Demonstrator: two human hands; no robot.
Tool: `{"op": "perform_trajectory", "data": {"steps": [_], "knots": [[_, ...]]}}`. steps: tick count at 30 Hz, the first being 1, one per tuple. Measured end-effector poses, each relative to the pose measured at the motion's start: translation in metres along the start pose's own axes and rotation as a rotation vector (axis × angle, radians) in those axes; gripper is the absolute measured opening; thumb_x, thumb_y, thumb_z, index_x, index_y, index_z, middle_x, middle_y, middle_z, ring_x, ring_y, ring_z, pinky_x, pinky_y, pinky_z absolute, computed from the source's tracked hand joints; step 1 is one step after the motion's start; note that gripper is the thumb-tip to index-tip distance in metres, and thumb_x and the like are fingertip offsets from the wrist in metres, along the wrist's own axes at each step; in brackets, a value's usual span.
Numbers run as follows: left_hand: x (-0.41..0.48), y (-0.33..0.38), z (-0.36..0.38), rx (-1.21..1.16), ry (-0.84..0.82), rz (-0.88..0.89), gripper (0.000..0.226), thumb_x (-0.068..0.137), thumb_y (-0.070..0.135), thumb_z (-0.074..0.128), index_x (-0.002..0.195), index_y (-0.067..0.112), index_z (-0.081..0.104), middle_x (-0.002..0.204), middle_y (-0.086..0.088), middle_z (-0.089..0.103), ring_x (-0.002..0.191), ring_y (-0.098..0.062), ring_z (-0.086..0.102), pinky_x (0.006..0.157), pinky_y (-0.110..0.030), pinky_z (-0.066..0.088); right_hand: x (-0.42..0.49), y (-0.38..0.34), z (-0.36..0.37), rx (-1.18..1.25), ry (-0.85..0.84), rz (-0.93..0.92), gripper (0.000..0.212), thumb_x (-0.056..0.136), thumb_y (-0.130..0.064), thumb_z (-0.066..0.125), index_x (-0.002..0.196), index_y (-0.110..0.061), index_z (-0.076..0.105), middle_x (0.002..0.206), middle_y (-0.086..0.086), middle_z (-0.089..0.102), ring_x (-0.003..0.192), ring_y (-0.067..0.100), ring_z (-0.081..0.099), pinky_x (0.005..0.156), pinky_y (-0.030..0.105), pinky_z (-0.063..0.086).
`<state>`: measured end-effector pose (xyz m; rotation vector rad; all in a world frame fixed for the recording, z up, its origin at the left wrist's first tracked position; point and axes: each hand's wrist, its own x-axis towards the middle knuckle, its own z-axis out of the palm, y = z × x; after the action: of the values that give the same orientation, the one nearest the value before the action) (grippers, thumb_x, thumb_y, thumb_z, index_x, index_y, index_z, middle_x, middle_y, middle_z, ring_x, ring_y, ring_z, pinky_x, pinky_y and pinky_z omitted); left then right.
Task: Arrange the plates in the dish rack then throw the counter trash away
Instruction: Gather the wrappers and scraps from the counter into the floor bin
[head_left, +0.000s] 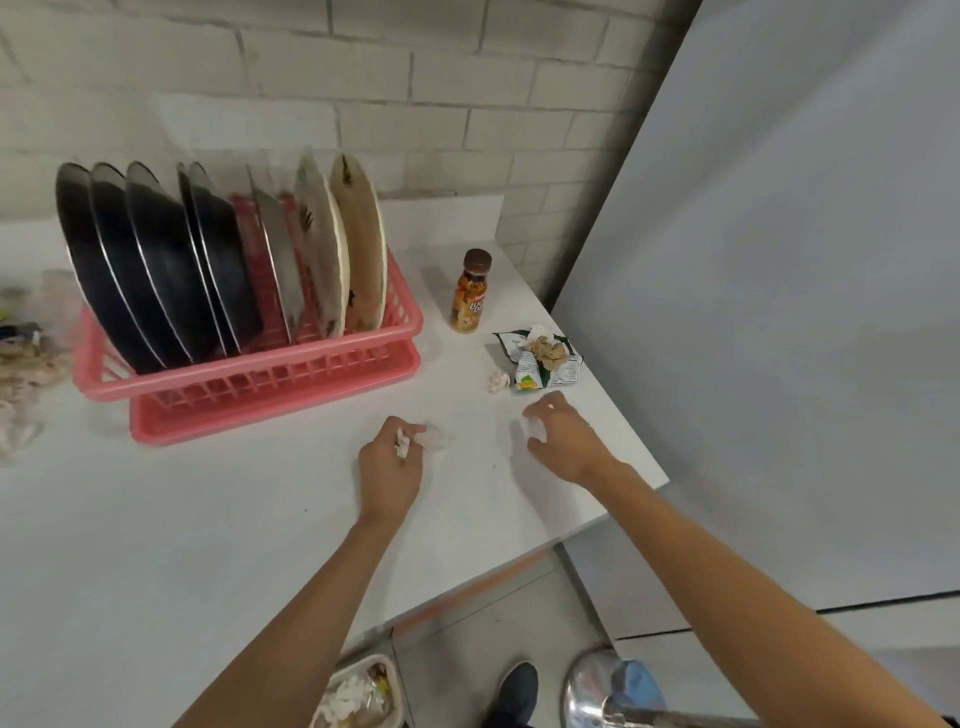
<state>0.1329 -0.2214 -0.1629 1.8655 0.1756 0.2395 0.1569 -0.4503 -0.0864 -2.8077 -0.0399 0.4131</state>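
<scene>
Plates (171, 260) already racked, the left hand (389, 467) and right hand (569, 444) each curled fingers (551, 402) round a tissue wad (402, 444), gathering table (208, 519) trash.

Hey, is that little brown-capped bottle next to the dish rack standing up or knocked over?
Upright. The bottle stands on its base on the counter, cap on top.

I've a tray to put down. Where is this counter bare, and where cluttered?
Widest bare patch: the counter in front of the pink dish rack, left of the left hand. A smaller one lies between that hand and the right hand. Each hand grips a tissue. Crowded: the right corner, with the bottle, crumpled wrappers and a paper ball.
</scene>
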Motion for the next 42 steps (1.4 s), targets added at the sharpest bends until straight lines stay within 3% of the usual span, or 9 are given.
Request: {"op": "perform_trajectory", "data": {"steps": [4, 8, 16, 22, 27, 30, 33, 39, 42], "knots": [[0.001, -0.003, -0.001, 0.032, -0.097, 0.0, 0.035, 0.074, -0.009, 0.047, 0.076, 0.019, 0.068, 0.072, 0.009, 0.071, 0.064, -0.003, 0.062, 0.055, -0.018, 0.048, 0.024, -0.027, 0.003, -0.075, 0.012, -0.128, 0.052, 0.091, -0.01, 0.054, 0.142, -0.015, 0.045, 0.158, 0.006, 0.016, 0.124, 0.03, 0.051, 0.094, 0.034, 0.047], [0.0, 0.002, -0.004, -0.024, -0.17, -0.053, 0.03, 0.067, 0.004, 0.044, 0.061, 0.016, 0.071, 0.065, 0.0, 0.071, 0.056, -0.009, 0.062, 0.052, -0.02, 0.045, 0.047, -0.045, 0.013, -0.157, -0.046, -0.051, 0.062, 0.091, -0.012, 0.054, 0.149, -0.013, 0.031, 0.161, 0.008, 0.005, 0.135, 0.032, 0.04, 0.095, 0.038, 0.047], [0.0, 0.003, -0.006, -0.049, -0.219, -0.074, 0.018, 0.069, 0.018, 0.052, 0.058, 0.021, 0.066, 0.06, 0.003, 0.068, 0.061, -0.013, 0.064, 0.06, -0.025, 0.046, 0.047, -0.046, 0.035, -0.114, 0.056, -0.086, 0.043, 0.087, -0.005, 0.052, 0.129, -0.008, 0.049, 0.13, 0.012, 0.043, 0.119, 0.032, 0.048, 0.081, 0.038, 0.049], [0.0, 0.002, -0.003, -0.036, -0.192, -0.077, 0.021, 0.074, 0.022, 0.051, 0.057, 0.023, 0.064, 0.061, 0.004, 0.067, 0.063, -0.012, 0.063, 0.066, -0.029, 0.047, 0.045, -0.04, 0.031, -0.129, 0.173, -0.164, 0.043, 0.084, -0.004, 0.055, 0.127, -0.012, 0.051, 0.133, 0.009, 0.035, 0.096, 0.032, 0.059, 0.065, 0.034, 0.048], [-0.01, 0.006, 0.001, 0.136, -0.187, -0.044, 0.021, 0.072, 0.033, 0.057, 0.051, 0.028, 0.056, 0.049, 0.006, 0.058, 0.053, -0.006, 0.057, 0.056, -0.023, 0.042, 0.067, -0.049, 0.024, -0.189, 0.085, -0.082, 0.064, 0.089, -0.008, 0.054, 0.149, -0.012, 0.031, 0.153, 0.015, 0.019, 0.131, 0.037, 0.041, 0.094, 0.041, 0.047], [-0.008, 0.004, 0.003, 0.203, -0.163, -0.046, 0.028, 0.072, 0.036, 0.059, 0.052, 0.019, 0.05, 0.05, 0.003, 0.056, 0.053, -0.014, 0.056, 0.057, -0.03, 0.047, 0.079, -0.061, 0.032, -0.202, 0.037, -0.044, 0.048, 0.092, -0.011, 0.051, 0.139, -0.004, 0.04, 0.139, 0.019, 0.034, 0.13, 0.04, 0.038, 0.098, 0.043, 0.044], [-0.004, 0.004, 0.005, 0.275, -0.148, -0.014, 0.03, 0.076, 0.032, 0.069, 0.058, 0.02, 0.048, 0.058, 0.005, 0.054, 0.059, -0.016, 0.053, 0.058, -0.029, 0.044, 0.073, -0.071, 0.046, -0.084, 0.053, -0.058, 0.03, 0.092, -0.007, 0.05, 0.121, 0.001, 0.05, 0.127, 0.02, 0.04, 0.107, 0.04, 0.054, 0.088, 0.04, 0.048], [0.003, -0.005, 0.009, 0.513, -0.243, 0.171, 0.01, 0.071, 0.007, 0.065, 0.077, 0.014, 0.061, 0.082, 0.005, 0.055, 0.086, -0.022, 0.053, 0.081, -0.03, 0.031, 0.028, -0.053, 0.074, 0.05, 0.107, -0.185, 0.015, 0.088, -0.006, 0.054, 0.101, 0.001, 0.055, 0.106, 0.016, 0.051, 0.088, 0.034, 0.055, 0.073, 0.035, 0.042], [0.002, -0.012, 0.007, 0.413, -0.257, 0.234, 0.019, 0.063, -0.003, 0.055, 0.074, 0.009, 0.066, 0.084, 0.0, 0.062, 0.082, -0.024, 0.057, 0.076, -0.036, 0.044, -0.002, -0.038, 0.08, 0.204, 0.097, -0.184, 0.012, 0.086, -0.005, 0.06, 0.097, -0.003, 0.055, 0.097, 0.01, 0.053, 0.085, 0.027, 0.053, 0.072, 0.03, 0.038]]}}
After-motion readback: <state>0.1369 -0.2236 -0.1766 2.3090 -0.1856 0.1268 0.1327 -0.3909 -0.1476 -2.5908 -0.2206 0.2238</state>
